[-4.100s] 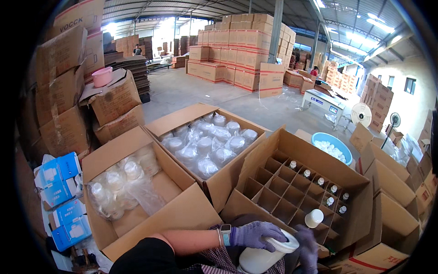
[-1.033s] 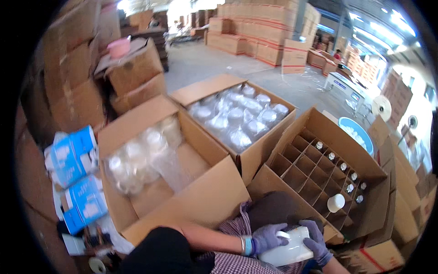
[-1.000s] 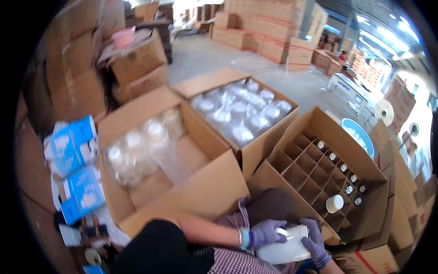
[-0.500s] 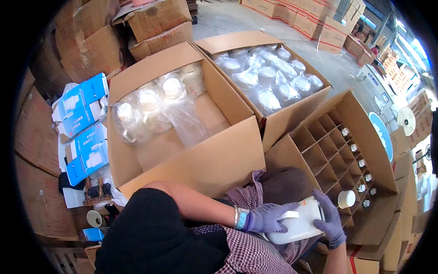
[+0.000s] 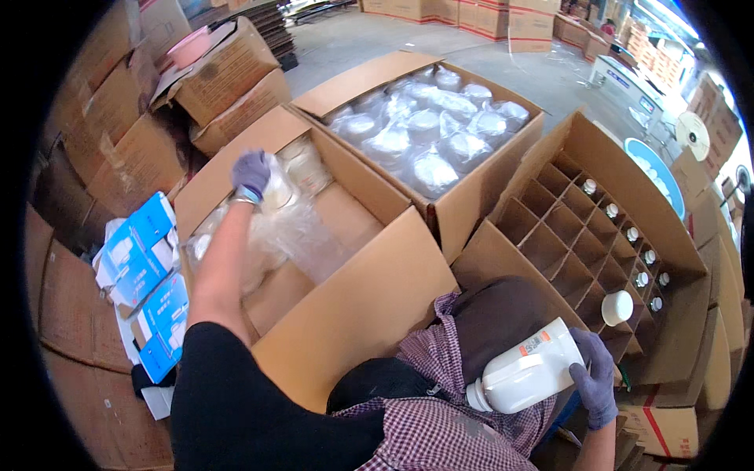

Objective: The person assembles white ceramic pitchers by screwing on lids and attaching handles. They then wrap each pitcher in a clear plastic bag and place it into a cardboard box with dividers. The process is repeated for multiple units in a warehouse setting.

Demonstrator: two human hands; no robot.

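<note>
My right hand (image 5: 594, 377), in a purple-grey glove, grips a white plastic jug (image 5: 528, 369) with a moulded handle and an orange-and-grey label. The jug lies tilted over my lap, its base by the right hand and its neck toward the lower left. My left arm stretches across the open carton (image 5: 369, 306) in front. Its gloved hand (image 5: 251, 174) is at a white container (image 5: 277, 188) in clear plastic film; its fingers are hidden. More film-wrapped white containers (image 5: 305, 169) stand beside it.
Behind stands a carton full of film-wrapped white containers (image 5: 424, 125). To the right is a divided carton (image 5: 569, 235) with several small-capped bottles (image 5: 632, 234) and a white cup-shaped piece (image 5: 617, 308). Blue printed boxes (image 5: 145, 251) lie at the left; a blue tub (image 5: 660, 177) sits farther right.
My left hand has let go of the jug and moved up and left into the front carton. The jug has turned neck-down-left, still in my right hand. The view has shifted.
</note>
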